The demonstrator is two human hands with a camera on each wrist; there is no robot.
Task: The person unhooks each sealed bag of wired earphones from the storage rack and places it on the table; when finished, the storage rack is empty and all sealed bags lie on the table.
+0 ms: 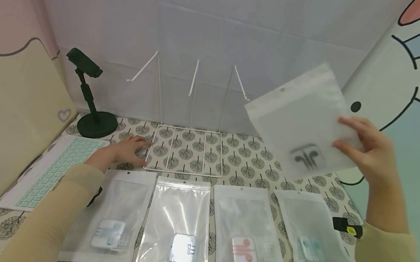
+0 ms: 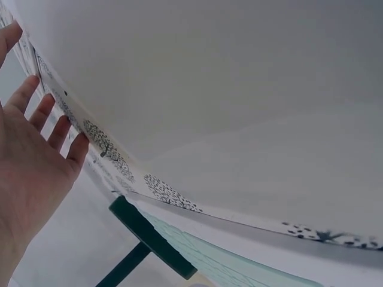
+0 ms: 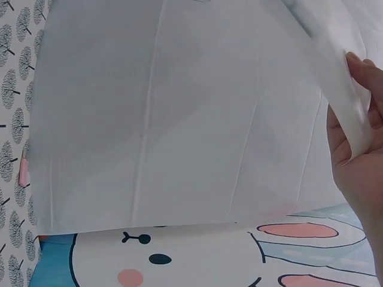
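In the head view my right hand [image 1: 372,154] pinches the right edge of a frosted zip bag [image 1: 300,113], lifted and tilted above the table. Through its lower part shows a case with a dark earphone print. The right wrist view has the bag [image 3: 341,95] between thumb and fingers. My left hand [image 1: 128,149] lies at the left side of a white wire display rack [image 1: 182,173], fingertips at its base frame. Relaxed, spread fingers of this left hand [image 2: 42,143] appear in the left wrist view. Three prongs rise from the rack, with no bag on them.
Along the front lie several bags with earphone cases: one frosted [image 1: 130,199], one clear [image 1: 181,207], one with a pink print [image 1: 242,211], one bluish [image 1: 308,221]. At left are a mint keyboard [image 1: 62,168] and a dark green stand [image 1: 97,124].
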